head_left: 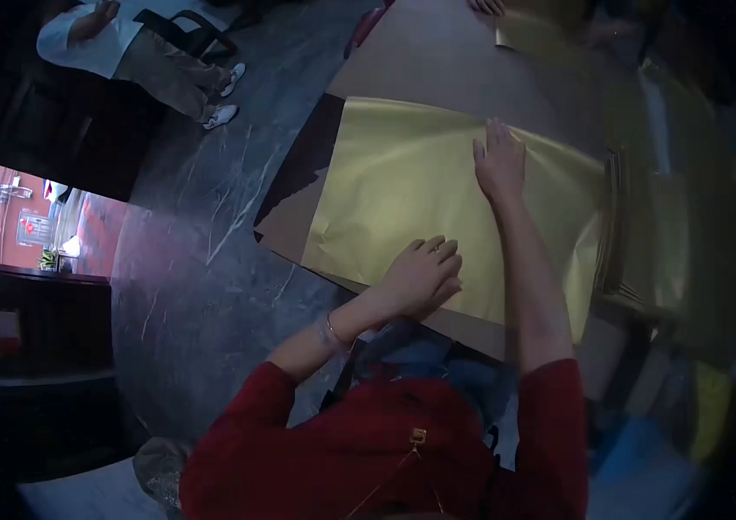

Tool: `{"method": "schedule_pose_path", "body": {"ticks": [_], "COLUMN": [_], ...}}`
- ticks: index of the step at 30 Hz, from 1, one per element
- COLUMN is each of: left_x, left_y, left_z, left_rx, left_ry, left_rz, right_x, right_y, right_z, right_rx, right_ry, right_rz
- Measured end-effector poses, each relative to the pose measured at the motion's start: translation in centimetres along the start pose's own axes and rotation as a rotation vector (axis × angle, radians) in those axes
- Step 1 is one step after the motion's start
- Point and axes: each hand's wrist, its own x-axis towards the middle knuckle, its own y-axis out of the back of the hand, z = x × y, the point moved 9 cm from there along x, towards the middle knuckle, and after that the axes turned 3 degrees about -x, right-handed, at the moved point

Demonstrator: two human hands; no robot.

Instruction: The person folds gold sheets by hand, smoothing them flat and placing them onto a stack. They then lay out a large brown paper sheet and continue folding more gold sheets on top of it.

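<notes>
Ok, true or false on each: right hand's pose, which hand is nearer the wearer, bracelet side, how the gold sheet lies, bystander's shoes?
1. The right hand has its fingers extended over the gold sheet. True.
2. The left hand is farther from the wearer than the right. False: it is nearer.
3. The bracelet is on the right wrist. False: left wrist.
4. The gold sheet is rolled up. False: it lies spread out.
5. The bystander's shoes are white. True.
</notes>
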Motion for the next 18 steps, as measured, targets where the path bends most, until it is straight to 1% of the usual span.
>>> {"method": "schedule_pose_path", "body": {"ticks": [1,3,4,6,8,9,11,12,14,15,16,17,18], "left_x": [0.6,3.2,4.9,7.5,10.4,11.9,14.3,15.3,16.3,16.5,16.8,17.0,17.2], "left_y": [0.4,1.8,1.1,4.4,4.4,3.9,2.3,1.2,0.5,0.0,-0.4,-0.3,0.1], "left_z": [-0.4,-1.1,-3.0,-5.7,-8.6,-9.9,-11.5,-12.4,-12.5,-12.4,-12.6,-12.2,-12.0], "left_rx": [-0.009,0.041,0.086,-0.037,0.059,0.058,0.106,-0.008,0.01,0.024,-0.099,-0.104,-0.121], "left_ry": [0.018,0.062,0.089,0.102,0.111,0.097,0.102,0.16,0.111,0.071,0.124,0.122,0.132], "left_rz": [0.066,-0.064,-0.075,0.371,0.411,0.414,0.296,0.181,0.202,0.215,0.155,0.15,0.157], "right_x": [-0.1,0.1,0.2,-0.3,-0.1,-0.3,-0.2,-0.2,-0.2,-0.2,-0.4,-0.7,-0.7], "right_y": [-0.1,-0.6,-0.6,-0.1,-0.2,0.0,0.1,0.1,0.1,-0.3,-0.1,0.5,0.3], "right_z": [0.0,0.1,0.2,0.2,0.2,0.1,0.1,0.1,0.2,0.2,0.0,0.1,0.2], "right_rx": [0.029,0.015,-0.002,0.049,0.078,0.075,0.074,0.079,0.091,0.018,-0.055,0.052,0.05], "right_ry": [0.011,0.015,0.021,0.004,0.027,0.022,0.02,0.023,0.036,0.053,0.071,0.056,0.053], "right_rz": [0.031,0.025,0.021,0.057,0.081,0.063,0.065,0.06,0.095,0.084,0.07,0.032,0.028]}}
